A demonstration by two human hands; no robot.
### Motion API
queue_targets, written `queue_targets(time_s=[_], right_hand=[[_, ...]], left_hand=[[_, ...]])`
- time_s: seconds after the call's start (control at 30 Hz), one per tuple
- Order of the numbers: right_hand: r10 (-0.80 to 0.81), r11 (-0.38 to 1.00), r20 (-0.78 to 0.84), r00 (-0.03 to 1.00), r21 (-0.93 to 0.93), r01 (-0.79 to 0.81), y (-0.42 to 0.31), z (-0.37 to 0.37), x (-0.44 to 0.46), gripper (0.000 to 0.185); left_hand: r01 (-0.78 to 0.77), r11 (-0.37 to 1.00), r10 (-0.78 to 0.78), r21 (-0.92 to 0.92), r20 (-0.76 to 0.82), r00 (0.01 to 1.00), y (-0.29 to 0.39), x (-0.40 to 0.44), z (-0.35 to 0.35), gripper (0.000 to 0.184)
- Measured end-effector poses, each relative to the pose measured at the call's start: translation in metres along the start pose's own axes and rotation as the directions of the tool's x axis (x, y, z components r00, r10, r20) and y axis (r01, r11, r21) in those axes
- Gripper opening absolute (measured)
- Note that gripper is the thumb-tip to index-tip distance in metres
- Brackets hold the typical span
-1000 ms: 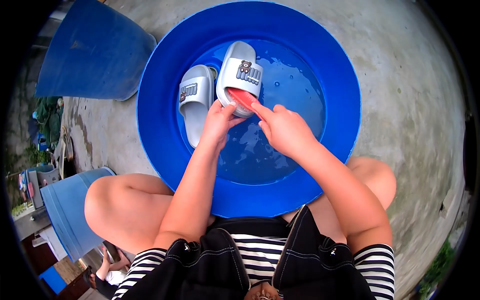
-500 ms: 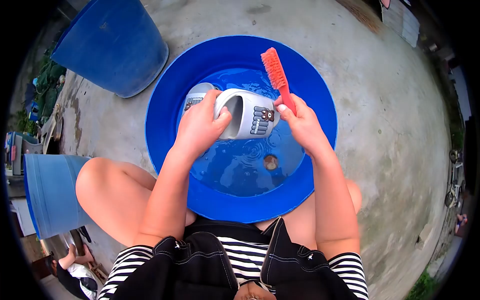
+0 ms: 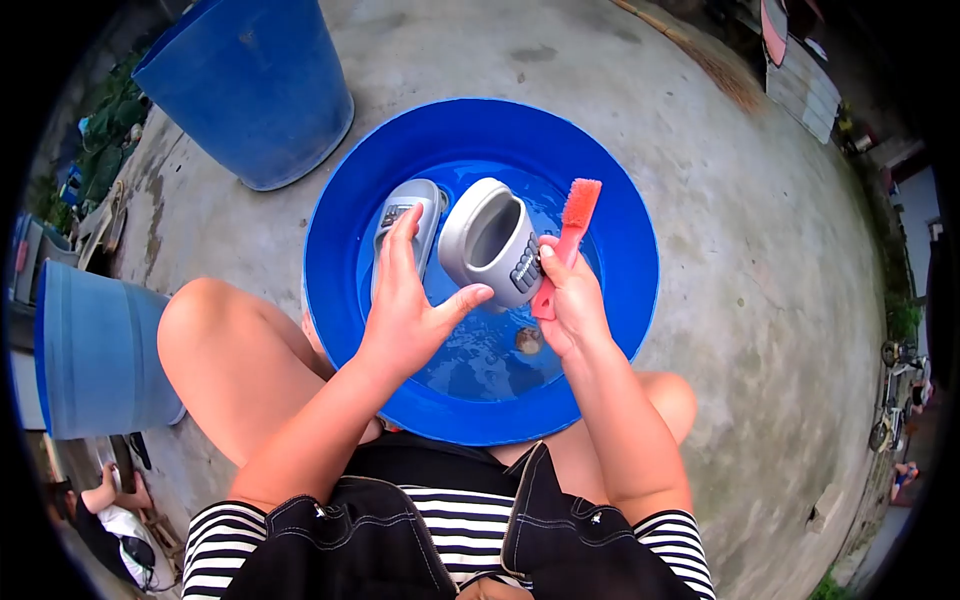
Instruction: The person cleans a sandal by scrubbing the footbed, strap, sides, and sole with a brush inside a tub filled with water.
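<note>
Two slippers are in view: one slipper (image 3: pixel 505 278) tilts above the blue tub's (image 3: pixel 630 250) water, beside the other (image 3: pixel 427 205). Our left hand (image 3: pixel 400 325) has released it, grip spread wide, empty; our right hand's (image 3: pixel 578 305) grip stays closed round the red brush (image 3: pixel 570 240) and seemingly pinches the slipper.
</note>
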State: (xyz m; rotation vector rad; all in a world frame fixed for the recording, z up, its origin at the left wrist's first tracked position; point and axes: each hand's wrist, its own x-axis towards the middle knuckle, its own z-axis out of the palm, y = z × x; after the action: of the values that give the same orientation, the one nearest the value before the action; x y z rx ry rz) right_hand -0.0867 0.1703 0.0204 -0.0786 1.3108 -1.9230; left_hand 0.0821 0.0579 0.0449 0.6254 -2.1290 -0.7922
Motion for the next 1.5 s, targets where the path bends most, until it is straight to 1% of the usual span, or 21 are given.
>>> queue_targets(time_s=[0.07, 0.1, 0.17, 0.23, 0.27, 0.3, 0.33, 0.43, 0.47, 0.5, 0.53, 0.6, 0.73, 0.8, 0.87, 1.0, 1.07, 1.13, 1.27, 1.33, 1.5], right_hand=[[0.036, 0.999, 0.01, 0.999, 0.029, -0.036, -0.005, -0.004, -0.009, 0.028], [0.071, 0.997, 0.086, 0.994, -0.028, -0.069, -0.001, -0.005, -0.009, 0.028], [0.118, 0.99, 0.151, 0.981, -0.098, -0.104, 0.002, -0.009, -0.007, 0.028], [0.044, 0.857, 0.171, 0.984, -0.513, 0.051, -0.001, -0.018, 0.005, 0.026], [0.025, 0.718, 0.189, 0.982, -0.687, 0.114, -0.006, -0.026, 0.013, 0.025], [-0.041, 0.485, 0.176, 0.983, -0.857, 0.174, -0.004, -0.039, 0.026, 0.025], [-0.174, 0.161, 0.219, 0.96, -0.956, 0.247, 0.007, -0.063, 0.045, 0.03], [-0.274, 0.031, 0.271, 0.923, -0.956, 0.29, 0.004, -0.06, 0.052, 0.033], [-0.275, 0.244, 0.25, 0.928, -0.916, 0.319, 0.002, -0.055, 0.051, 0.033], [-0.271, 0.447, 0.228, 0.935, -0.83, 0.333, 0.0, -0.045, 0.048, 0.033], [-0.257, 0.448, 0.23, 0.939, -0.832, 0.327, -0.003, -0.039, 0.046, 0.033], [-0.199, 0.645, 0.301, 0.933, -0.677, 0.356, -0.002, -0.034, 0.039, 0.032], [-0.198, 0.531, 0.401, 0.895, -0.723, 0.442, 0.004, -0.028, 0.038, 0.023], [-0.178, 0.565, 0.4, 0.899, -0.707, 0.426, -0.001, -0.022, 0.036, 0.022], [-0.149, 0.389, 0.452, 0.879, -0.791, 0.472, -0.014, -0.012, 0.028, 0.022], [-0.174, 0.259, 0.502, 0.847, -0.807, 0.531, -0.022, -0.018, 0.029, 0.022], [-0.224, 0.08, 0.478, 0.849, -0.86, 0.505, -0.029, -0.018, 0.026, 0.025], [-0.256, 0.075, 0.481, 0.838, -0.855, 0.514, -0.034, -0.025, 0.026, 0.027], [-0.277, -0.101, 0.58, 0.766, -0.81, 0.577, -0.043, -0.033, 0.019, 0.025], [-0.201, -0.225, 0.65, 0.733, -0.759, 0.611, -0.042, -0.034, 0.015, 0.024], [-0.352, -0.35, 0.661, 0.663, -0.75, 0.562, -0.034, -0.027, 0.013, 0.021]], left_hand=[[0.227, 0.838, -0.153, -0.495, 0.186, 0.971, -0.005, -0.005, 0.022, 0.081], [0.403, 0.687, -0.282, -0.605, 0.289, 0.915, -0.005, -0.004, 0.022, 0.066], [0.403, 0.63, -0.327, -0.663, 0.244, 0.913, -0.016, -0.007, 0.03, 0.059], [0.407, 0.539, -0.415, -0.737, 0.188, 0.89, -0.032, -0.008, 0.038, 0.048], [0.481, 0.483, -0.492, -0.732, 0.227, 0.84, -0.037, -0.005, 0.039, 0.045], [0.546, 0.406, -0.56, -0.733, 0.273, 0.782, -0.042, -0.002, 0.037, 0.045], [0.606, 0.322, -0.621, -0.727, 0.321, 0.715, -0.045, -0.001, 0.035, 0.044], [0.682, 0.245, -0.7, -0.689, 0.362, 0.616, -0.05, -0.002, 0.041, 0.045], [0.722, 0.204, -0.719, -0.662, 0.4, 0.569, -0.053, -0.002, 0.043, 0.045], [0.738, 0.208, -0.716, -0.642, 0.414, 0.562, -0.06, -0.005, 0.047, 0.044], [0.742, 0.2, -0.726, -0.64, 0.412, 0.551, -0.059, -0.005, 0.048, 0.044], [0.73, 0.212, -0.694, -0.65, 0.426, 0.581, -0.055, -0.006, 0.052, 0.041], [0.752, 0.268, -0.673, -0.602, 0.442, 0.593, -0.066, -0.01, 0.06, 0.038], [0.769, 0.296, -0.678, -0.567, 0.443, 0.587, -0.069, -0.009, 0.058, 0.04], [0.784, 0.323, -0.684, -0.53, 0.442, 0.58, -0.07, -0.006, 0.056, 0.041], [0.812, 0.336, -0.701, -0.477, 0.45, 0.554, -0.07, -0.002, 0.057, 0.05], [0.82, 0.347, -0.71, -0.456, 0.443, 0.547, -0.075, -0.003, 0.059, 0.053], [0.831, 0.353, -0.688, -0.43, 0.483, 0.542, -0.078, -0.006, 0.062, 0.057], [0.794, 0.412, -0.663, -0.446, 0.451, 0.598, -0.073, -0.007, 0.062, 0.06], [0.773, 0.515, -0.669, -0.371, 0.39, 0.633, -0.072, -0.008, 0.062, 0.061], [0.761, 0.535, -0.647, -0.367, 0.401, 0.648, -0.08, -0.011, 0.066, 0.062]])
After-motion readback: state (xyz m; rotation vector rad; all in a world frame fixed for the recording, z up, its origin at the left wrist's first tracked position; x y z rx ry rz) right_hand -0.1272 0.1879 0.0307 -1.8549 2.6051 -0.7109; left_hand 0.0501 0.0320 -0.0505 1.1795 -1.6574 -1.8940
